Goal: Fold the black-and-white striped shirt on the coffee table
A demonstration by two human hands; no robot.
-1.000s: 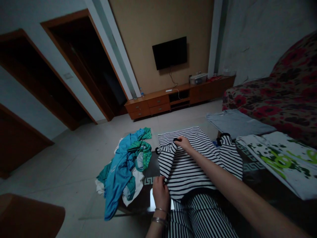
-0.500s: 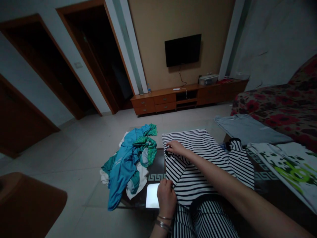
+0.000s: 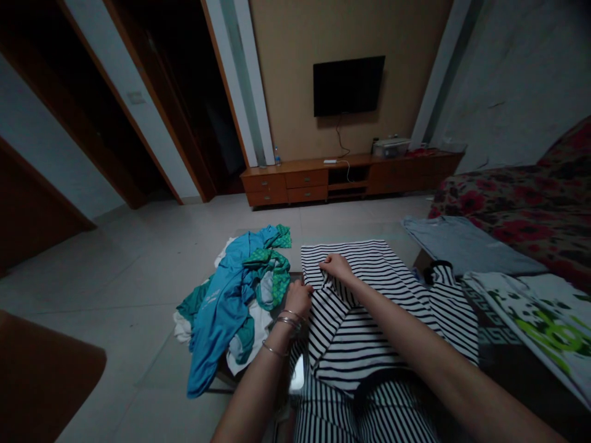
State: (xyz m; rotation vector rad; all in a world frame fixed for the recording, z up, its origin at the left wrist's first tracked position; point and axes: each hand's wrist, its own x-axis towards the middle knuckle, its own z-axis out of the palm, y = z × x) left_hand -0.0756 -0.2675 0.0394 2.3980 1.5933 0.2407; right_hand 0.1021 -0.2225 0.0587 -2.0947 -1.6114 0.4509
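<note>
A black-and-white striped shirt (image 3: 369,338) lies spread in front of me, its dark neckline nearest my body. At its left edge, by the sleeve, the fingers of my left hand (image 3: 299,299) are closed on the cloth. Slightly farther out and to the right, my right hand (image 3: 337,269) pinches a raised fold of the same shirt. My right forearm crosses over the shirt and covers part of it. The other sleeve (image 3: 452,301) stretches out on the right side with a dark cuff.
Left of the shirt is a heap of blue, green and white clothes (image 3: 231,295). Grey cloth (image 3: 475,243) and a white printed shirt (image 3: 545,314) lie to the right on the dark table (image 3: 512,369). Beyond are a TV cabinet (image 3: 305,184) and a flowered sofa (image 3: 530,197).
My left hand has moved forward from the near part of the sleeve to the shirt's left edge. My right hand has shifted slightly right and farther out, lifting a fold.
</note>
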